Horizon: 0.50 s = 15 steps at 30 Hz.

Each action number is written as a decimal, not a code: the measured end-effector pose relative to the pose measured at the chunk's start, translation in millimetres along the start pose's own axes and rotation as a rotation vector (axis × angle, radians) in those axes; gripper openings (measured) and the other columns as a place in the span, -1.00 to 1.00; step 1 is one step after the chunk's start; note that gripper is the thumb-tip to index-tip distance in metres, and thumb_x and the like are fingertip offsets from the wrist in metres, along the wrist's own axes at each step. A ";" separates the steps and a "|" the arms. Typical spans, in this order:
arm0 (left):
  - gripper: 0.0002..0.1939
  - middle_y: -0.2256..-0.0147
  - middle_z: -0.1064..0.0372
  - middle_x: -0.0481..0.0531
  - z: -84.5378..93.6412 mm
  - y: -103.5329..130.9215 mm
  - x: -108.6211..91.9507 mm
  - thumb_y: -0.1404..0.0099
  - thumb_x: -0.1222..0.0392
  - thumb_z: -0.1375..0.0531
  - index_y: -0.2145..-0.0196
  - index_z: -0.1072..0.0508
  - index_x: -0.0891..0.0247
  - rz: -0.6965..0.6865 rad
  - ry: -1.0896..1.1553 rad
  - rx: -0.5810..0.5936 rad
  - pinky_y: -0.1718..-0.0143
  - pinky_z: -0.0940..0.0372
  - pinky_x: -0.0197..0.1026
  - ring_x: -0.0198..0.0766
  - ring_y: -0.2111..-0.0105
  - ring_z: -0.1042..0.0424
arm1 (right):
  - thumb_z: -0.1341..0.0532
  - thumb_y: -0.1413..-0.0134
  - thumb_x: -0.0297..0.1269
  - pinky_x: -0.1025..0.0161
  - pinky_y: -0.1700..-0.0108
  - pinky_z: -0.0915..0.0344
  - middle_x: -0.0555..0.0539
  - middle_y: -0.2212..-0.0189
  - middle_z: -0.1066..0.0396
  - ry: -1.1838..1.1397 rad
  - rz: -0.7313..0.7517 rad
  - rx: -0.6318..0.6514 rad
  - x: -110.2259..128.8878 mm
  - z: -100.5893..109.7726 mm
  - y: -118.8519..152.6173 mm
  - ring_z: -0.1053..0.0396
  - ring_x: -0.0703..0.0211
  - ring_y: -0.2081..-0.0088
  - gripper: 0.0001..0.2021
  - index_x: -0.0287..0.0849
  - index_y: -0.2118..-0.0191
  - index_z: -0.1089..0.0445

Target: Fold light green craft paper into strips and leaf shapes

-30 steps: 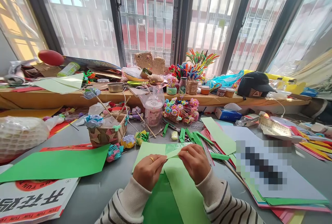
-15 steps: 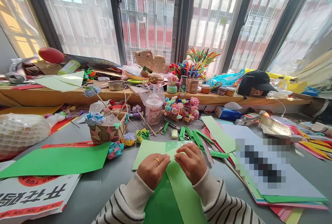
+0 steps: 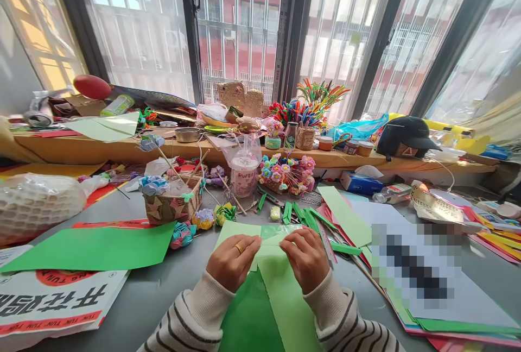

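Note:
My left hand (image 3: 234, 258), with a ring on one finger, is closed in a pinch on light green paper (image 3: 271, 253). Opposite it, my right hand (image 3: 306, 257) pinches the same paper at its other side, with a short gap between the two sets of fingertips. The fingertips partly hide how the paper is folded. Below the hands lie a dark green sheet (image 3: 250, 319) and a light green sheet (image 3: 287, 303) with a rough edge. A clear plastic wrapper (image 3: 277, 230) lies just beyond the fingers.
Folded green paper strips (image 3: 299, 213) and a pink ruler (image 3: 326, 243) lie beyond my right hand. A paper stack (image 3: 431, 249) is at right. At left are a green sheet (image 3: 97, 243), a printed bag (image 3: 61, 300) and a basket (image 3: 173, 208). A lidded cup (image 3: 244, 175) stands behind.
My hands have moved slightly apart, my left hand shifting left and my right hand a little right. More light green paper shows between them. The camera view has shifted slightly.

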State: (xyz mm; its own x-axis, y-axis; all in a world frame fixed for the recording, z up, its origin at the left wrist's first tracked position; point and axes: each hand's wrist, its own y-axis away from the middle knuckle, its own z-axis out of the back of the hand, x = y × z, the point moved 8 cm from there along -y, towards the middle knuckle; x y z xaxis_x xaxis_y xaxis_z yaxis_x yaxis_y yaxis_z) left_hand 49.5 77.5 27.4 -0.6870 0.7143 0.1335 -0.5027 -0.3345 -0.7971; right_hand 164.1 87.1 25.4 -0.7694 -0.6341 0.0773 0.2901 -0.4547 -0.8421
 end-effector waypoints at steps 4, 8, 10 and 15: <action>-0.74 0.41 -0.40 0.04 -4.3 -2.8 -2.3 -0.02 0.26 -0.12 0.27 -0.33 0.33 0.025 0.031 0.042 0.36 -0.26 -0.22 -0.28 0.41 -0.33 | -0.04 0.09 -0.50 0.16 0.14 -0.01 0.03 0.55 -0.33 0.023 0.035 0.008 3.1 -1.2 1.9 -0.19 0.25 0.37 -0.85 -0.16 0.49 -0.30; -0.86 0.50 -0.40 -0.03 -8.0 -3.9 -7.5 -0.04 0.32 -0.09 0.38 -0.37 0.28 0.011 0.075 0.055 0.38 -0.26 -0.24 -0.33 0.46 -0.33 | -0.04 0.09 -0.50 0.14 0.12 0.01 0.05 0.55 -0.34 0.018 0.061 0.021 10.4 -2.2 2.8 -0.19 0.25 0.38 -0.85 -0.15 0.50 -0.30; -0.87 0.51 -0.40 -0.04 -8.4 -3.7 -8.5 -0.05 0.35 -0.07 0.40 -0.37 0.28 0.005 0.077 0.050 0.39 -0.26 -0.25 -0.33 0.48 -0.32 | -0.04 0.09 -0.49 0.14 0.13 0.00 0.04 0.55 -0.34 0.017 0.066 0.022 12.5 -2.3 2.4 -0.19 0.25 0.38 -0.85 -0.15 0.50 -0.30; -0.87 0.49 -0.42 -0.04 -3.4 -2.8 -5.4 -0.04 0.37 -0.08 0.39 -0.37 0.29 -0.005 0.019 0.009 0.40 -0.26 -0.25 -0.32 0.48 -0.33 | -0.04 0.09 -0.48 0.14 0.13 0.00 0.04 0.54 -0.36 0.021 0.024 0.015 0.2 -0.8 1.4 -0.21 0.23 0.38 -0.84 -0.14 0.49 -0.32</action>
State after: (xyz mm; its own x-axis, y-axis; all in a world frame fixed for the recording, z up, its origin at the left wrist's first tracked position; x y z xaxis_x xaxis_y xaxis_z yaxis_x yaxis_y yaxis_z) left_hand 56.4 76.7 26.9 -0.6740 0.7279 0.1263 -0.5111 -0.3360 -0.7912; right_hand 163.9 86.9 23.9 -0.7738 -0.6317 0.0455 0.3172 -0.4487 -0.8355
